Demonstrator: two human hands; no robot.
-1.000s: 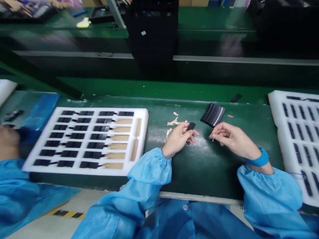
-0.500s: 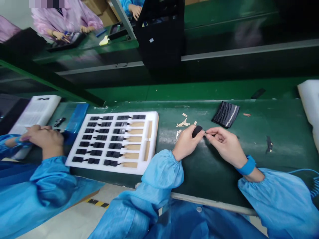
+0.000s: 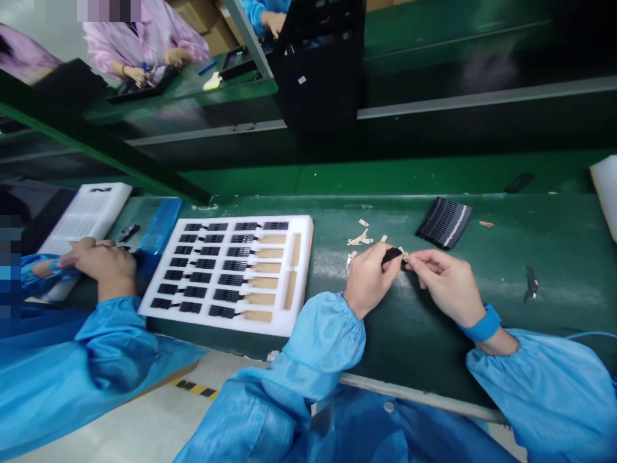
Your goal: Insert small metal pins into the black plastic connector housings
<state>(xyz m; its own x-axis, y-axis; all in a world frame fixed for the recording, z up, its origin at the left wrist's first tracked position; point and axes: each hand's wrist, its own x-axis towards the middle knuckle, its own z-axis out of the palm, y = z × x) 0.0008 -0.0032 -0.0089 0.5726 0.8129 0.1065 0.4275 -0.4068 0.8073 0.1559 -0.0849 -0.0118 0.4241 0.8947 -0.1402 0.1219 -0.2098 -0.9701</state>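
Observation:
My left hand (image 3: 369, 278) is closed around a small black part (image 3: 391, 254), held just above the green bench top (image 3: 530, 238). My right hand (image 3: 443, 276) pinches at the right end of that same part, thumb and forefinger pressed together. Just beyond the hands lie several small tan scraps (image 3: 360, 239). A fanned stack of black parts (image 3: 444, 222) sits farther right. To my left a white foam tray (image 3: 299, 283) holds rows of black parts, its right-hand slots bare.
A co-worker's hands (image 3: 99, 267) in blue sleeves rest at the far left beside another white tray (image 3: 89, 212). A loose black piece (image 3: 531, 283) lies at the right. A white foam tray edge (image 3: 606, 193) shows far right. More people work behind a black box (image 3: 318, 71).
My right hand has closed in on the black part held by my left hand, and the two now meet. The view has shifted left, showing more of the co-worker.

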